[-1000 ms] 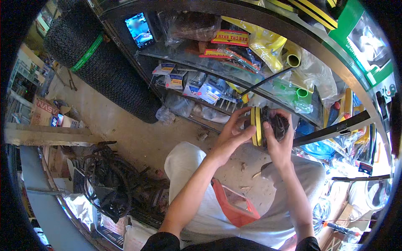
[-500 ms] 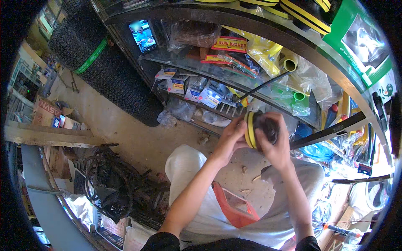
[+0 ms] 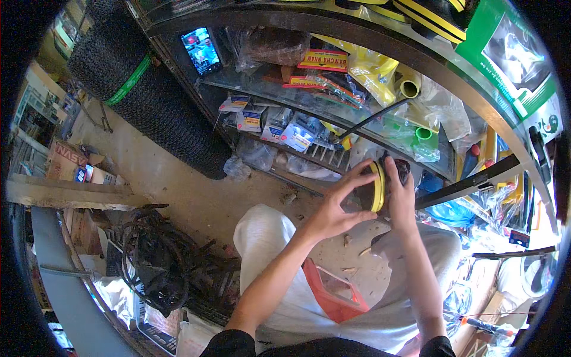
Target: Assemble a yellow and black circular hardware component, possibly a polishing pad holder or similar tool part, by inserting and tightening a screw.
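Note:
Above my knees, slightly right of the middle, I hold a round black thing with a yellow band [image 3: 379, 189]; its exact kind does not show. My left hand [image 3: 339, 205] grips its yellow edge from the left, thumb below and fingers above. On the other side, my right hand [image 3: 399, 193] is wrapped round the black part, with a dark, shiny bit showing beside its fingers. The palms hide much of the thing.
Ahead stands a shelf [image 3: 250, 85] with a lit phone [image 3: 201, 52], small boxes [image 3: 297, 135] and a yellow pipe [image 3: 409, 89]. Similar black-and-yellow things [image 3: 428, 21] lie on top. A black mesh roll [image 3: 148, 101] leans left. Between my legs is a red plastic stool [image 3: 333, 294].
The black-and-yellow thing has shifted slightly right and turned, its yellow band now more upright. My left fingers have spread wider round its edge, and my right hand has turned with it.

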A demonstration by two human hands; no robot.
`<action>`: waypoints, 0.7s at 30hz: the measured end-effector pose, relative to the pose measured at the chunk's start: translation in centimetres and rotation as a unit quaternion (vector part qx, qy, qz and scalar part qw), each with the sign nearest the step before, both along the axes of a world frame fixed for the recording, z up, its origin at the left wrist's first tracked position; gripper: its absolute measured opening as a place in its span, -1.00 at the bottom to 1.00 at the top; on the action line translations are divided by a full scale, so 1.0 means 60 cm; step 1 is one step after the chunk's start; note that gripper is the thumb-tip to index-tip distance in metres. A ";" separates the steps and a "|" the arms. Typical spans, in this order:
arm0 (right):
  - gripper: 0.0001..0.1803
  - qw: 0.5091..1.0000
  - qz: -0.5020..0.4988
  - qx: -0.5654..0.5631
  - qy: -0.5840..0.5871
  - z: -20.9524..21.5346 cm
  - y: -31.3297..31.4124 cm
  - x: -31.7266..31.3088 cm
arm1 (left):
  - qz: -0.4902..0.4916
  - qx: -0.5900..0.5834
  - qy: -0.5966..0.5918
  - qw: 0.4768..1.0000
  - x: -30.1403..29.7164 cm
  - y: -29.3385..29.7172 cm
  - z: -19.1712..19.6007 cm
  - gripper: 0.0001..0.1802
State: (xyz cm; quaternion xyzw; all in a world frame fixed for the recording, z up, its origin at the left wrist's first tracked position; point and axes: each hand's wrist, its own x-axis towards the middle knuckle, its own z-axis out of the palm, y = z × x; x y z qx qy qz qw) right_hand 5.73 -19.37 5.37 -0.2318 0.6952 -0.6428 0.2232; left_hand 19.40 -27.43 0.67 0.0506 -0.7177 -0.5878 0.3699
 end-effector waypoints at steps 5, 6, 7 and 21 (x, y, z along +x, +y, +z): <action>-0.65 0.990 0.050 0.019 0.131 0.021 0.007 0.002 | 0.012 0.085 0.012 0.996 0.001 0.010 0.006 -0.12; -0.67 0.981 0.054 0.013 0.188 0.029 0.009 0.010 | -0.018 0.216 0.033 0.976 0.002 0.006 0.007 -0.16; -0.67 0.968 0.058 0.008 0.245 0.033 0.010 0.014 | -0.048 0.343 0.054 0.937 0.002 0.005 0.007 -0.20; -0.61 0.910 0.130 -0.002 0.393 0.026 0.013 0.000 | -0.028 0.426 -0.003 0.904 -0.002 0.017 0.009 -0.22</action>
